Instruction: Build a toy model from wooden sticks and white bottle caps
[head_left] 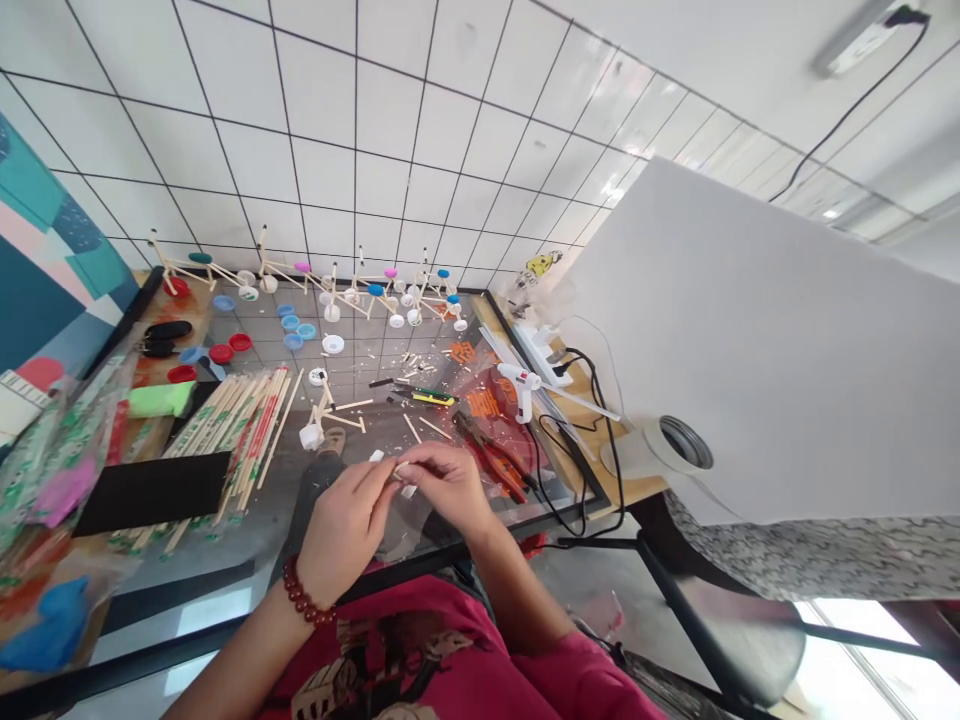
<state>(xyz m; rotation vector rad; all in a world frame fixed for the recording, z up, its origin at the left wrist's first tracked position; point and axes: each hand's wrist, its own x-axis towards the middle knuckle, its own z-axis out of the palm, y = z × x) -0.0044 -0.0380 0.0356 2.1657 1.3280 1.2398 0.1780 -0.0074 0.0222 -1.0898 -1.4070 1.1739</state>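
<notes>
My left hand (351, 515), with a beaded bracelet on its wrist, and my right hand (450, 485) meet over the front of the glass table. Their fingertips are pinched together around a small pale piece (402, 468), mostly hidden, whose kind I cannot make out. Small white bits lie just beneath the fingers. Beyond my left hand sits an assembly of sticks (325, 405) with white caps. Past my right hand are red-handled pliers (491, 455), a white glue gun (523, 388) and a green-and-yellow utility knife (424, 395).
Stick-and-cap models (367, 295) line the back by the tiled wall. Blue caps (291, 322), red caps (222, 353) and bundled chopsticks (244, 425) lie left, with a black sheet (154, 492). Cut scraps are scattered mid-table. Black cables (619, 470) run along the right edge.
</notes>
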